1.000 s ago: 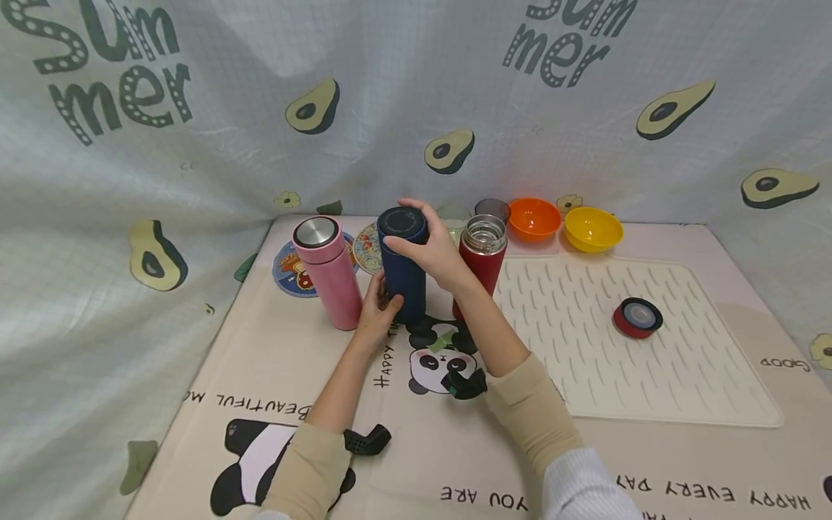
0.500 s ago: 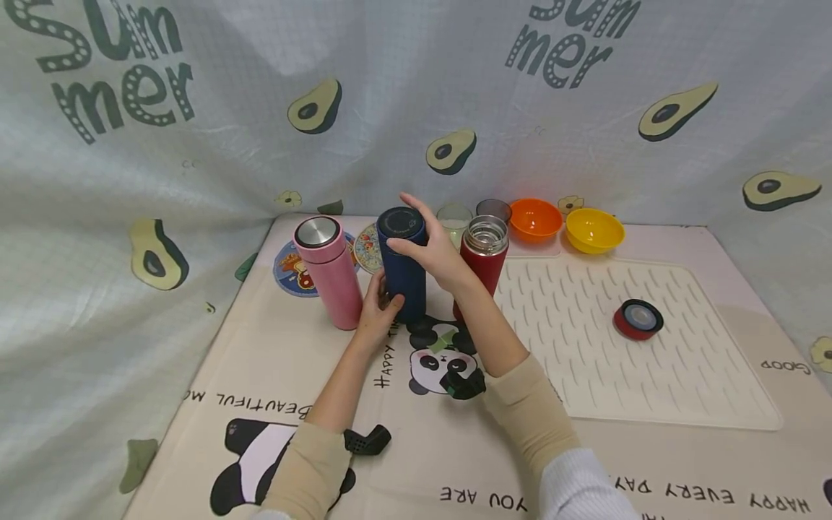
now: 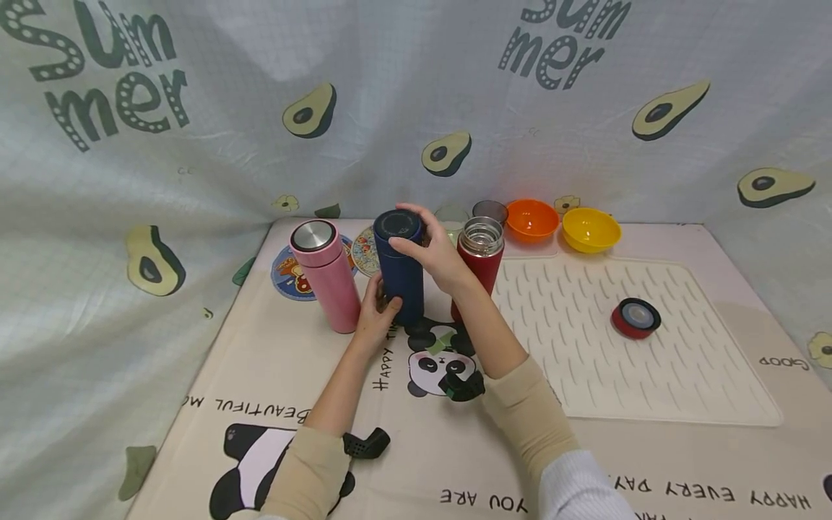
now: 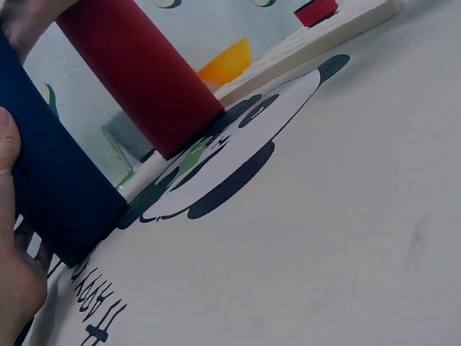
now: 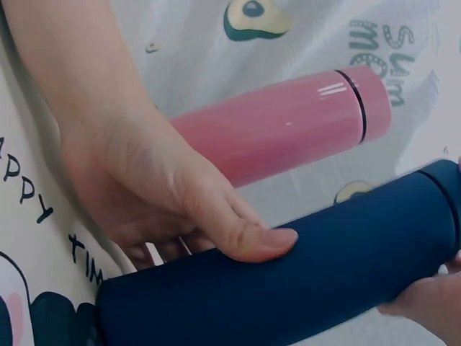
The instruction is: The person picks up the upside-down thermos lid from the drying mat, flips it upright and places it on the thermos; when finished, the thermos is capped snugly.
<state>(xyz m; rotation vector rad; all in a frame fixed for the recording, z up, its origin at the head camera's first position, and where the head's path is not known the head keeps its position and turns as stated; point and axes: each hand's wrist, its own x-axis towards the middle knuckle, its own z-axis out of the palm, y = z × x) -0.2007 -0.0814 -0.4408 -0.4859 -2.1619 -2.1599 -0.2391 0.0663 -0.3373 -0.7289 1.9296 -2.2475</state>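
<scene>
A navy blue bottle [image 3: 398, 278] stands upright on the panda-print cloth, with its dark cap [image 3: 397, 224] on. My left hand [image 3: 382, 300] grips the lower body, thumb on the front. In the right wrist view that left hand [image 5: 151, 187] wraps the blue bottle [image 5: 288, 288]. My right hand [image 3: 421, 242] curls over the cap from the right and holds it. A pink bottle [image 3: 326, 278] with a steel top stands just left. Just right stands a red bottle [image 3: 482, 263] with no cap. In the left wrist view the blue bottle [image 4: 50, 194] and red bottle [image 4: 137, 72] stand side by side.
A red cap [image 3: 635, 318] lies on the white ribbed mat [image 3: 624, 375] at the right. Orange bowl [image 3: 531, 219], yellow bowl [image 3: 590, 229] and two glasses [image 3: 490, 211] line the back. Round coasters [image 3: 289, 273] lie behind the pink bottle. Avocado-print cloth walls in the table.
My right hand's raised finger has come down onto the blue bottle's cap and the fingers have shifted round it. The bottles and my left hand stay where they were.
</scene>
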